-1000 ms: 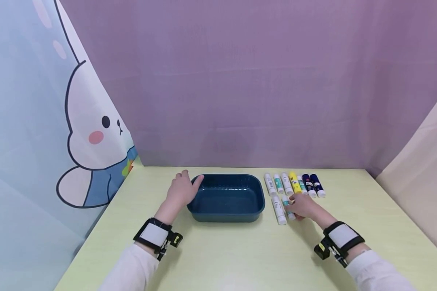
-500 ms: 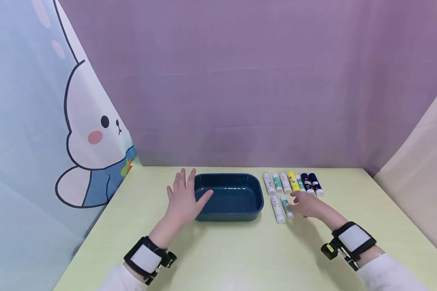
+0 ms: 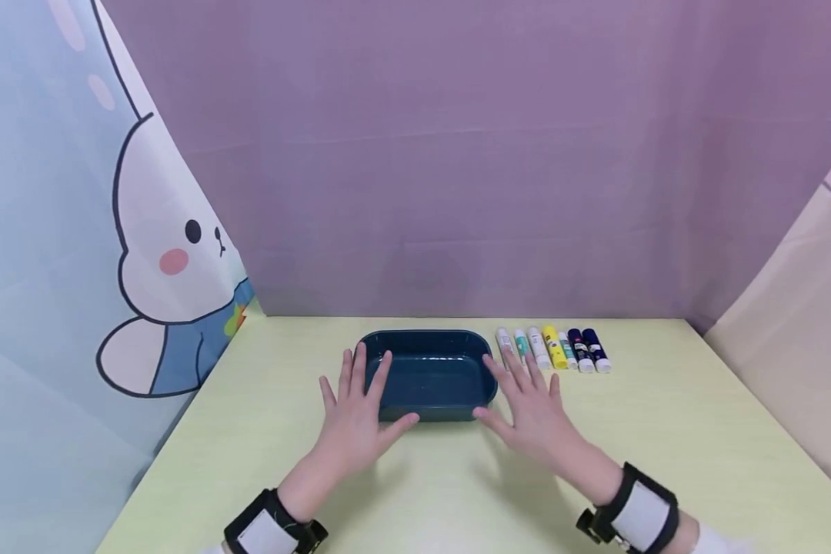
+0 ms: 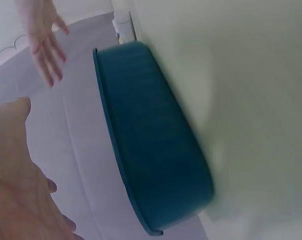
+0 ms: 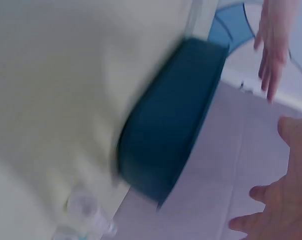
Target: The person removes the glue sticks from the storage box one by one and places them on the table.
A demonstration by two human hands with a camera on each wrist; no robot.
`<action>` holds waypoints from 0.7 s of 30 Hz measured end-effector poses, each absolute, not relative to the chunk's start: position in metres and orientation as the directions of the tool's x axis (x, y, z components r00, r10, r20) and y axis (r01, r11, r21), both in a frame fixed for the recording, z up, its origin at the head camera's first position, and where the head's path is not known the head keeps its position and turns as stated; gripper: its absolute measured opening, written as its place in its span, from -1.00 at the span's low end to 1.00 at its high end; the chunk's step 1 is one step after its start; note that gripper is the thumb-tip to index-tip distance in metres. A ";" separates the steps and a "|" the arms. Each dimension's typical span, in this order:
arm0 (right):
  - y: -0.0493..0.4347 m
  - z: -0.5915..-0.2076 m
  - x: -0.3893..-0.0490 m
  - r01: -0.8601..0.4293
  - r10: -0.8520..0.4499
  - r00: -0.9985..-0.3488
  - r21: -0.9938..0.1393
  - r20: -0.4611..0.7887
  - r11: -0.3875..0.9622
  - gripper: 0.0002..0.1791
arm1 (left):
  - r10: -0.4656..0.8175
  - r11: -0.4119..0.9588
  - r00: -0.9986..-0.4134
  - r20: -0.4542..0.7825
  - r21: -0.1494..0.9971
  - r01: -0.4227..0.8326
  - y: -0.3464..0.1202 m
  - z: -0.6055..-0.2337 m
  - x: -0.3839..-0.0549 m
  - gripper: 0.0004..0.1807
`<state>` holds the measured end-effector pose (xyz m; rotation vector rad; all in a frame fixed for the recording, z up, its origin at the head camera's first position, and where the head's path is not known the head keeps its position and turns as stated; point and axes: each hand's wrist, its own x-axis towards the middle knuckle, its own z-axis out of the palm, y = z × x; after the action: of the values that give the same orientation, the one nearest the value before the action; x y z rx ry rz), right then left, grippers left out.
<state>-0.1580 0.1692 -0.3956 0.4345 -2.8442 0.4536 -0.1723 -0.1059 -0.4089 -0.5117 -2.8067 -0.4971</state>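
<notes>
A dark blue rectangular dish [image 3: 425, 414] with rounded corners stands on the table, nothing inside it. My left hand [image 3: 353, 431], fingers spread, is raised over its left front corner. Likewise spread, my right hand [image 3: 543, 423] hovers by the right front corner, palm down. Both wrist views show a gap between the hands and the dish's outer wall [image 4: 151, 140]. Right of the dish lies a row of glue sticks: white, teal-and-white, a yellow one [image 3: 555, 348] and two navy ones [image 3: 596, 351]. A white glue stick [image 5: 85, 207] appears blurred in the right wrist view.
The pale yellow-green table [image 3: 699, 431] ends at a purple cloth backdrop [image 3: 457, 169]. A blue curtain with a cartoon rabbit [image 3: 180, 261] hangs at the left, a cream one [image 3: 803, 308] at the right. Black straps with small cameras [image 3: 640, 512] circle both wrists.
My right hand has left the front glue sticks and moved left towards the dish, fingers spreading; it now covers those sticks. My left hand has opened wider and drawn back from the dish's left rim.
</notes>
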 end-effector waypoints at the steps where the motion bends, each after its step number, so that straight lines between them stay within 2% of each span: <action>1: 0.163 -0.398 -0.156 -0.332 -0.258 -0.923 -0.250 0.285 0.910 -0.14 | 0.302 0.880 -0.903 0.304 0.275 0.387 -0.106 -0.410 -0.170 0.06; 9: 0.126 -0.419 -0.144 -0.314 -0.256 -0.930 -0.212 0.263 0.925 -0.14 | 0.343 0.877 -0.876 0.341 0.218 0.428 -0.108 -0.430 -0.158 0.07; 16: 0.109 -0.433 -0.136 -0.259 -0.224 -0.960 -0.227 0.169 0.939 -0.16 | 0.330 0.898 -0.919 0.217 0.228 0.376 -0.111 -0.441 -0.149 0.08; 21: 0.110 -0.438 -0.135 -0.243 -0.210 -0.964 -0.216 0.165 0.946 -0.17 | 0.339 0.897 -0.920 0.199 0.227 0.380 -0.112 -0.441 -0.147 0.07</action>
<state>-0.1347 0.1097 -0.4378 0.3459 -2.9598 0.3544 -0.1474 -0.1117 -0.4413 -0.5547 -2.9085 -0.3947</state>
